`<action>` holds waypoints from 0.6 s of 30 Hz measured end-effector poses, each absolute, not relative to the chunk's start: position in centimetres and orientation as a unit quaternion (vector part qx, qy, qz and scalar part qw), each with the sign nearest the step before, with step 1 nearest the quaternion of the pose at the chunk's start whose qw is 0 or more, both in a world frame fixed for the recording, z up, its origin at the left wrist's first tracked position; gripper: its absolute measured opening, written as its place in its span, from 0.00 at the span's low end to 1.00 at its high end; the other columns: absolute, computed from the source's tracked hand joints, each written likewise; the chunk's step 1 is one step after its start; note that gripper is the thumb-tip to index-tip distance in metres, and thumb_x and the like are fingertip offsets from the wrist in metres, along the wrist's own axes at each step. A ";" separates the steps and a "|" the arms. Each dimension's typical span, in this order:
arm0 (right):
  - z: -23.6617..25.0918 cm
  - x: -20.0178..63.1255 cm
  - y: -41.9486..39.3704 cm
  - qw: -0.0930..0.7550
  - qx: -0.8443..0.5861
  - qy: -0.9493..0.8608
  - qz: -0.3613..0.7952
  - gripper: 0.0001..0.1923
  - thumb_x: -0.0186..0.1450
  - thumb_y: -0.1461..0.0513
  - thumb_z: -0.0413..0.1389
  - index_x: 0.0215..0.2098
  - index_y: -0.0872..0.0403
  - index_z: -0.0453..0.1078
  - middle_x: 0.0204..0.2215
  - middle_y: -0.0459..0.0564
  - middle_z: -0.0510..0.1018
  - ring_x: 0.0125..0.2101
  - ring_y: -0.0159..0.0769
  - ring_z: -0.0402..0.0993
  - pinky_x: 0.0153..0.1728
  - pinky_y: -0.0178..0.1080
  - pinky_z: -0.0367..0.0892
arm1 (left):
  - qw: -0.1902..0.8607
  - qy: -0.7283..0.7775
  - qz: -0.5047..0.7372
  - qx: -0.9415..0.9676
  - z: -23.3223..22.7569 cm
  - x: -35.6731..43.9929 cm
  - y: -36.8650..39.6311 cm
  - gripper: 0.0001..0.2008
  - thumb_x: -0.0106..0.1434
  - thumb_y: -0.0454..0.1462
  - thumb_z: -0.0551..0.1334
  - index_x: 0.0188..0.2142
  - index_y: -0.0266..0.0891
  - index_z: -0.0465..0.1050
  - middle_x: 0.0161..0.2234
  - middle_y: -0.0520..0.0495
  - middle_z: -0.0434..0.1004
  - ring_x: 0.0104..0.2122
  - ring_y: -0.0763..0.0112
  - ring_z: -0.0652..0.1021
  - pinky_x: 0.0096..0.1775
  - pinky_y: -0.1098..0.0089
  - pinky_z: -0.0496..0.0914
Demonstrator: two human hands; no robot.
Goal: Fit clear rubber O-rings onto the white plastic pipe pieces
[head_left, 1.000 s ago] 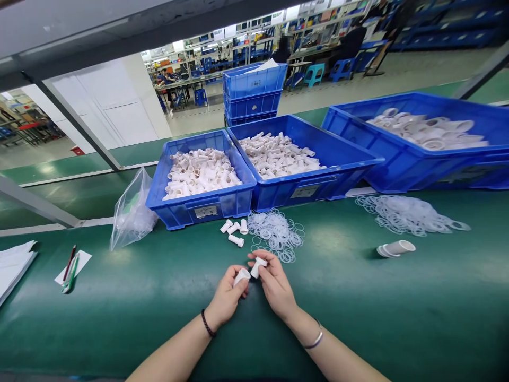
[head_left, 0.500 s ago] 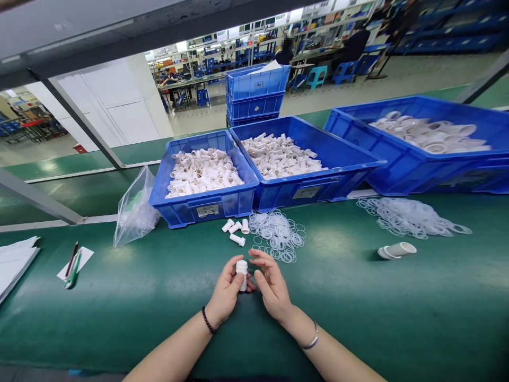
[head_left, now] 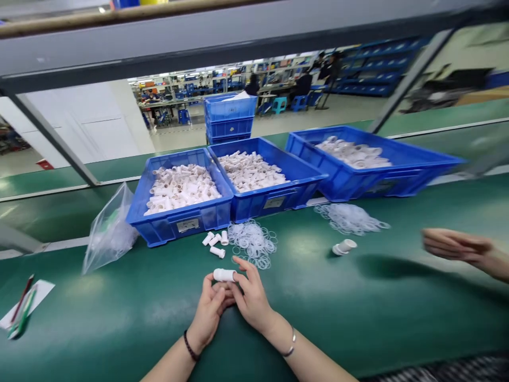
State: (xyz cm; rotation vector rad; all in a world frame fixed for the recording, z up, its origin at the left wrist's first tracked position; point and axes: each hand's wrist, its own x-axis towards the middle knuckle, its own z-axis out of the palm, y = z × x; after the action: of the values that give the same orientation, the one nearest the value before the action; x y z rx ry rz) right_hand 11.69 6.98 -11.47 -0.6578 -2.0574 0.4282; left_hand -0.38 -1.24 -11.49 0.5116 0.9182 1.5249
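Hands, left (head_left: 210, 307) and right (head_left: 249, 297), now jointly grip one joined small white plastic tube fitting (head_left: 224, 275), lying sideways above the green counter (head_left: 119, 318) near clear rubber rings (head_left: 252, 241), no longer two separate pieces.

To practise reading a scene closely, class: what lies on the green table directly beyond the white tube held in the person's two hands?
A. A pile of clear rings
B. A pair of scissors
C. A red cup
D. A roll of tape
A: just past the white tube, held between the left hand and right hand, lies a pile of clear rings.
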 end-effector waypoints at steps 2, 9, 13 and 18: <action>-10.1 13.1 8.9 0.458 -0.306 -0.825 0.128 0.10 0.66 0.66 0.50 0.43 0.52 0.69 0.57 0.59 0.63 0.55 0.49 0.61 0.51 0.56 0.66 | 0.589 0.419 0.640 0.260 -11.9 -0.6 -1.3 0.26 0.61 0.45 0.64 0.53 0.44 0.54 0.44 0.42 0.74 0.39 0.63 0.78 0.45 0.60 0.68; -7.3 23.1 19.6 0.384 -0.488 -0.772 -0.138 0.09 0.65 0.62 0.50 0.33 0.54 0.72 0.53 0.62 0.66 0.60 0.60 0.50 0.51 0.64 0.60 | 0.525 0.483 0.601 0.360 -13.5 -1.0 -1.0 0.18 0.60 0.47 0.64 0.46 0.40 0.67 0.38 0.42 0.74 0.34 0.66 0.76 0.40 0.64 0.69; -11.1 28.3 25.0 0.319 -0.526 -0.753 -0.233 0.14 0.62 0.59 0.50 0.30 0.55 0.76 0.47 0.69 0.69 0.57 0.67 0.54 0.44 0.62 0.61 | 0.382 0.549 0.571 0.476 -10.2 -3.4 0.0 0.11 0.64 0.43 0.60 0.44 0.41 0.71 0.41 0.40 0.75 0.40 0.62 0.76 0.44 0.62 0.69; -12.6 29.3 27.4 0.362 -0.525 -0.728 -0.253 0.17 0.60 0.53 0.49 0.28 0.52 0.76 0.42 0.69 0.72 0.50 0.65 0.63 0.38 0.60 0.62 | 0.037 0.629 0.498 0.596 -0.7 -12.3 3.8 0.08 0.64 0.35 0.56 0.38 0.42 0.75 0.44 0.40 0.75 0.48 0.58 0.73 0.52 0.58 0.65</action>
State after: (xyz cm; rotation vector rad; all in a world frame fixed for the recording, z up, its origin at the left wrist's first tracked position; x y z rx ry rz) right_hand 29.29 27.44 -12.55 -1.3528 -1.8745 -0.6514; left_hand -12.32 3.81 -0.67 1.8291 1.9300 1.5294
